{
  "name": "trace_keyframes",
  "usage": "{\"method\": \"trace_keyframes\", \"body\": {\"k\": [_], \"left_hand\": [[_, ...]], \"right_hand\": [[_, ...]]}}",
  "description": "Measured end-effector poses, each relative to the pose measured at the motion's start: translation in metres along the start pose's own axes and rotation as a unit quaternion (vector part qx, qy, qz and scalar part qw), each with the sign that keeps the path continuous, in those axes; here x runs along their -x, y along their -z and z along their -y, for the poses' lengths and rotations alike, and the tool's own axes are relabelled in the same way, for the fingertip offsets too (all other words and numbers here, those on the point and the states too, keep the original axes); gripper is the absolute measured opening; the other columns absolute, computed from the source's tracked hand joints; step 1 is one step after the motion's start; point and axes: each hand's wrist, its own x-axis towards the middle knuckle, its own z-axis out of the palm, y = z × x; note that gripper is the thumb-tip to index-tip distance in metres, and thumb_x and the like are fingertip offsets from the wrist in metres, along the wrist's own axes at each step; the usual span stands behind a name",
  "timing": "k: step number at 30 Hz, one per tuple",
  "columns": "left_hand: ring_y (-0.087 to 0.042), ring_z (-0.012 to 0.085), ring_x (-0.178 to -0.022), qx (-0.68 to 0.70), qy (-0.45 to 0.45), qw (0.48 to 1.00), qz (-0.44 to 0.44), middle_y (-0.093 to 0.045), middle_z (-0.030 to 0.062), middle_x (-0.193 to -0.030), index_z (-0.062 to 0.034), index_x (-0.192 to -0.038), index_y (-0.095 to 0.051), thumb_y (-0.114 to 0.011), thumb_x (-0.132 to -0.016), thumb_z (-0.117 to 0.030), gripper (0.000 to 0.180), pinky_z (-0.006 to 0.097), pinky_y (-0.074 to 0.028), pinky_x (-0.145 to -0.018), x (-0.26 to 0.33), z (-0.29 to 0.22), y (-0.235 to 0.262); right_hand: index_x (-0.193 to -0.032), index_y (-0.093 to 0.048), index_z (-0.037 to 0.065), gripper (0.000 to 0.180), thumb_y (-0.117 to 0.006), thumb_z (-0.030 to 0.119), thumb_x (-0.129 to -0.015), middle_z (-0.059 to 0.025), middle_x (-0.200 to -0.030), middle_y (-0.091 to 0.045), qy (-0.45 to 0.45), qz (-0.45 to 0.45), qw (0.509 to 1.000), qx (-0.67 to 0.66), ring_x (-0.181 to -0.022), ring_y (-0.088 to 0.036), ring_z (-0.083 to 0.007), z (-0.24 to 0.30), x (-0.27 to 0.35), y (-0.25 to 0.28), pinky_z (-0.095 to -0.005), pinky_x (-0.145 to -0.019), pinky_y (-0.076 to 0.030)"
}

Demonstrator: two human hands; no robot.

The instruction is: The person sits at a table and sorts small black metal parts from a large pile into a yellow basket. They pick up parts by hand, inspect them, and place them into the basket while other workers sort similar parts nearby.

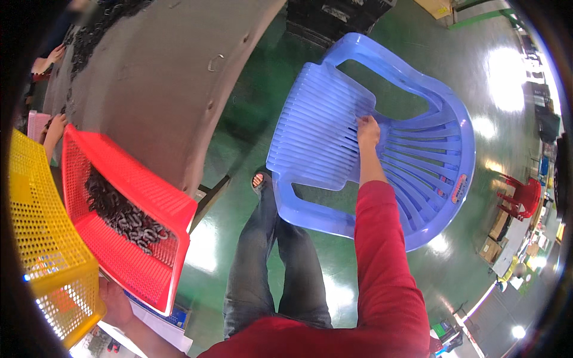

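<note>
My right hand [368, 131] reaches forward over a blue plastic armchair [322, 122], where the slatted seat meets the backrest. Its fingers are closed together; what they hold, if anything, is too small to make out. At the lower left, my left hand [113, 301] is against the near end of a red perforated basket [134, 161], beside a yellow perforated basket [48, 227]. The fingers of that hand are hidden. Many small black curved pieces [122, 215] lie in the red basket, which is tilted with its opening toward me.
A grey-brown worktable [161, 65] fills the upper left, with one loose hook-shaped piece [215, 62] and a black heap [89, 39]. Another person's hands [55, 128] are at its far left. Black crates [334, 18] stand beyond the chair; a red stool [522, 197] is far right.
</note>
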Motion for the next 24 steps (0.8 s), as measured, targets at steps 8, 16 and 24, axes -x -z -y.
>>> {"method": "trace_keyframes", "body": {"k": [8, 16, 24], "left_hand": [[-0.048, 0.0182, -0.078, -0.032, 0.013, 0.998, 0.055, -0.052, 0.0096, -0.099, -0.0018, -0.115, -0.048, -0.047, -0.088, -0.026, 0.036, 0.032, -0.037, -0.066, -0.009, 0.017, 0.02], [-0.054, 0.0257, -0.098, -0.074, 0.0, 0.997, 0.001, -0.056, 0.0133, -0.117, -0.0035, -0.12, -0.051, -0.048, -0.089, -0.029, 0.041, 0.036, -0.044, -0.074, 0.019, 0.02, 0.043], [-0.059, 0.026, -0.086, -0.131, -0.029, 0.991, 0.009, -0.061, 0.0113, -0.106, -0.0039, -0.114, -0.054, -0.051, -0.088, -0.033, 0.039, 0.037, -0.05, -0.065, 0.003, -0.026, -0.004]], "right_hand": [[-0.095, -0.06, 0.01, 0.018, -0.058, 0.023, -0.085, -0.0091, -0.1, -0.06, 0.052, 0.013, 0.993, 0.102, -0.094, -0.059, -0.0299, 0.017, -0.007, -0.02, -0.043, -0.077, -0.048], [-0.085, -0.048, 0.006, 0.01, -0.057, 0.009, -0.082, -0.012, -0.086, -0.053, 0.338, -0.227, 0.901, -0.147, -0.079, -0.053, -0.0339, 0.137, -0.005, 0.085, -0.0445, -0.067, -0.041], [-0.113, -0.053, 0.006, 0.041, -0.064, 0.028, -0.08, -0.0152, -0.113, -0.052, 0.263, -0.325, 0.908, -0.027, -0.112, -0.045, -0.0333, 0.277, -0.091, 0.317, -0.0413, -0.09, -0.043]]}}
